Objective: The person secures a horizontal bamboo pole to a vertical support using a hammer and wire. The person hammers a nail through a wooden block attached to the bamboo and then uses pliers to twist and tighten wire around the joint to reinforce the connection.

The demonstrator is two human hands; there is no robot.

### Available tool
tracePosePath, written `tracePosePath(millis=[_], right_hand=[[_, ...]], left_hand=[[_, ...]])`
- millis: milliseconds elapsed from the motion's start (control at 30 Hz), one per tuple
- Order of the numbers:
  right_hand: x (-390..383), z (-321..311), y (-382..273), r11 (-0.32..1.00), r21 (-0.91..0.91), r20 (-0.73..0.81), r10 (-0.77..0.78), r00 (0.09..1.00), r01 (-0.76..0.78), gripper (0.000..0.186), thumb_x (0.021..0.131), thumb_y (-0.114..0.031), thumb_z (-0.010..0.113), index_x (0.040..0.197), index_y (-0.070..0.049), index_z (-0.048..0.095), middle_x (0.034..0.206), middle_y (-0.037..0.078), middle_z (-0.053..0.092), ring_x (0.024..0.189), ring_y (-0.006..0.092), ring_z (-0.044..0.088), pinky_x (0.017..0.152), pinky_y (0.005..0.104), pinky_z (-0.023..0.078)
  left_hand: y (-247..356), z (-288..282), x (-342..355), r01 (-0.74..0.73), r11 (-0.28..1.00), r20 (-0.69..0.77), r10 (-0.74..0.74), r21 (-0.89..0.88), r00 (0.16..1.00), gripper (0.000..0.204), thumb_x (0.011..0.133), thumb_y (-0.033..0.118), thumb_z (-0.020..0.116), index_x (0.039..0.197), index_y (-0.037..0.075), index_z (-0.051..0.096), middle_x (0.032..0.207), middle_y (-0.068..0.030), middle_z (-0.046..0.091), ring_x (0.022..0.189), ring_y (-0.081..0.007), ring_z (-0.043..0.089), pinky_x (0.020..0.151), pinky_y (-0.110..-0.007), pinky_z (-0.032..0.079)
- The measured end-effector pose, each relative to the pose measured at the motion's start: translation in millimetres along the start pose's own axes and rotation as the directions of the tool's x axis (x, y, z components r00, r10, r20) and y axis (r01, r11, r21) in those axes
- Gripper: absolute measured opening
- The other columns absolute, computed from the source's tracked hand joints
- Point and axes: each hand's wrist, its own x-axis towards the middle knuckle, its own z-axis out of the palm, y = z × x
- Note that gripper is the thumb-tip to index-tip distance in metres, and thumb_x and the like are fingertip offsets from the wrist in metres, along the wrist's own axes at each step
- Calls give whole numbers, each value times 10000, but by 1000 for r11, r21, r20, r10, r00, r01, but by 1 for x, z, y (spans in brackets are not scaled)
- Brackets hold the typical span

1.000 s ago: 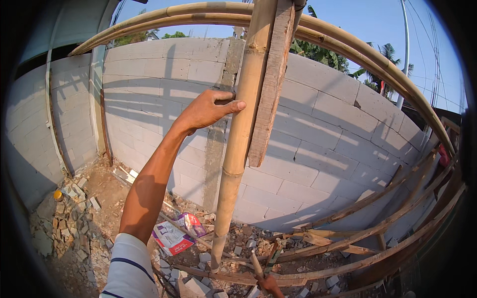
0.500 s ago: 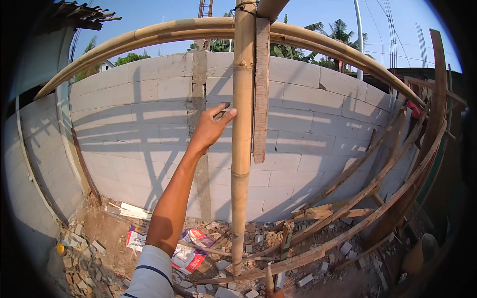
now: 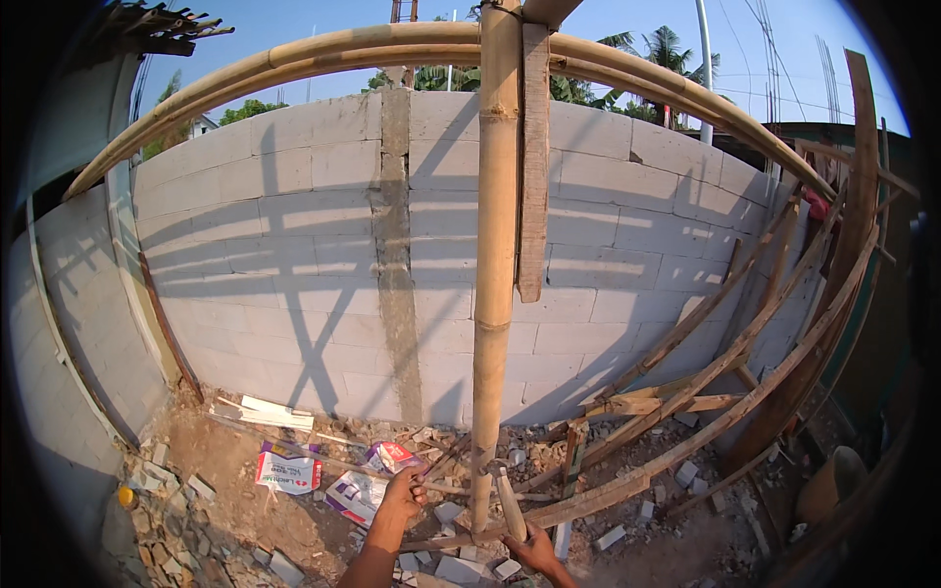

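Golden bamboo stands before me: the upright pole [image 3: 495,245] has its foot down near the rubble [image 3: 458,570] and crosses in front of two long bamboo lengths [image 3: 294,54], with a rough wooden strip [image 3: 533,167] along its upper part, probably to stiffen it. My right hand [image 3: 532,551] is wrapped around the wooden handle of a hammer [image 3: 511,510], gripped low, seemingly for reach, its head up by the pole's lower end. My left hand [image 3: 400,500] is just left of the pole, apart from it, fingers curled (whether around anything, I cannot tell). Behind runs a pale block wall [image 3: 598,235].
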Motion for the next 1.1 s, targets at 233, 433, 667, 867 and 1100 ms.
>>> tracePosePath(millis=[233,433,667,867,1100], right_hand=[[-17,48,-29,966,-208,274,206,940,-151,516,879,-436,731,1102,18,630,731,69,671,594,144,631,577,321,509],[-23,96,25,934,-331,418,271,867,-132,514,882,-434,712,1099,24,630,789,114,698,661,196,684,628,356,539],[-49,110,28,882,-436,503,406,763,-182,489,873,-338,746,1159,37,617,867,125,720,675,181,692,637,345,547],[-48,87,38,872,-469,493,392,777,-142,396,878,-196,701,1150,82,626,888,129,700,722,160,653,673,333,539],[-31,67,65,765,-471,501,642,581,-439,339,873,-180,717,1079,80,645,781,83,664,630,146,627,577,316,521]], left_hand=[[-168,-170,21,301,949,-2,-303,-98,953,170,907,272,637,946,112,594,686,-13,566,546,-162,499,523,-322,400],[-201,-153,-18,312,936,-3,-317,-164,948,359,930,433,559,1043,97,614,786,-34,606,647,-192,535,599,-345,448],[-197,-98,-92,177,984,-209,-170,13,963,402,902,445,644,1126,120,568,943,-75,633,880,-225,648,709,-417,495],[-233,-120,-89,245,966,-349,-258,-82,901,257,912,329,612,1007,98,672,925,-42,634,775,-178,581,625,-347,437],[-385,-312,-144,338,58,-340,36,940,940,256,834,184,545,898,17,729,920,-217,693,817,-372,677,707,-478,528]])
